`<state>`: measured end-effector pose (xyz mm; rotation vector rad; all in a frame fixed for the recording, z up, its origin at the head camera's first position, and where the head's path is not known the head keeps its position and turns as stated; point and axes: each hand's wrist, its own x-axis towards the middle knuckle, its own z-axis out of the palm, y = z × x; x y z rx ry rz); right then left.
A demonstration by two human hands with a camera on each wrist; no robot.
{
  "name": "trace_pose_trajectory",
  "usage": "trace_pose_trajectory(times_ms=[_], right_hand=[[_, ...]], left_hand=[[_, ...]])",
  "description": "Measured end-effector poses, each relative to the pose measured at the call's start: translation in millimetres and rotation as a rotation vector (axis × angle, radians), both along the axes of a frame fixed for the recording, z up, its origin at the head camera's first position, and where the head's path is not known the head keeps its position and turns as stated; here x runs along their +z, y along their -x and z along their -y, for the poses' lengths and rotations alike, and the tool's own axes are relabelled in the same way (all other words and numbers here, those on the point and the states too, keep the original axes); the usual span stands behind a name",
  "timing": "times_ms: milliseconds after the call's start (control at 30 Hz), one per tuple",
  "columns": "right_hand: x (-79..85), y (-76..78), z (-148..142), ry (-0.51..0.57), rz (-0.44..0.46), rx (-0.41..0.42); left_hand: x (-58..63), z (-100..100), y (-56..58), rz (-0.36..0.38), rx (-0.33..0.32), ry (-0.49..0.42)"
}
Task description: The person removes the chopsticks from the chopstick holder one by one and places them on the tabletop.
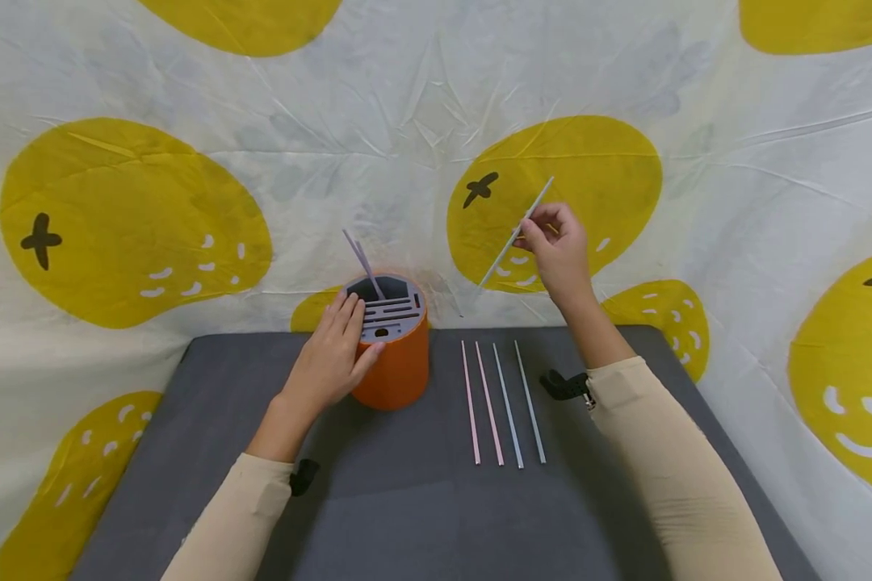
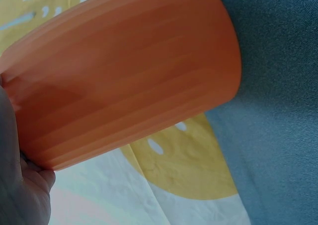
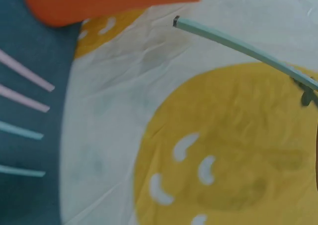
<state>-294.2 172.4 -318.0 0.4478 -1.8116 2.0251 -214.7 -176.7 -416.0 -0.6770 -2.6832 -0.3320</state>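
Observation:
An orange cylindrical holder [image 1: 392, 375] with a grey slotted top stands at the back of the table. My left hand [image 1: 327, 351] rests on its left rim, fingers extended over the top and thumb along the front edge. Purple straws [image 1: 363, 258] lean in the holder's rear compartment. Raised to the holder's right, my right hand [image 1: 558, 254] pinches a thin pale green straw [image 1: 505, 254] between thumb and fingers. The straw slants, its lower end towards the holder; that end looks dark and hollow in the right wrist view. The right hand itself is almost wholly outside that view.
Two pink straws [image 1: 487, 403], a light blue straw [image 1: 509, 407] and a pale green straw [image 1: 530, 403] lie side by side on the dark grey table [image 1: 400, 500]. Behind the table hangs a white cloth [image 1: 378, 105] with yellow fruit shapes.

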Motion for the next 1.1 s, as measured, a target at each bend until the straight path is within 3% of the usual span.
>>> trace_pose_trajectory(times_ms=[233,433,767,967,1100], right_hand=[[-33.2,-0.9,-26.0,-0.167,0.059,-0.057],[-62.6,0.5,-50.4,-0.251,0.148,-0.062],[-99.1,-8.6,-82.5,-0.500,0.314,-0.061],[-125.0,-10.5,-97.0,-0.682,0.343,-0.067],[-152.5,-4.2,-104.6,-0.744,0.354,-0.068]], left_hand=[[-0.3,0.9,-0.6,-0.011,-0.007,0.004],[-1.4,-0.2,0.4,-0.016,-0.009,0.001],[-2.3,-2.4,2.1,-0.005,-0.007,0.005],[-3.5,-1.8,2.1,-0.006,-0.009,0.005],[-3.9,-0.8,4.1,-0.022,-0.005,0.006]])
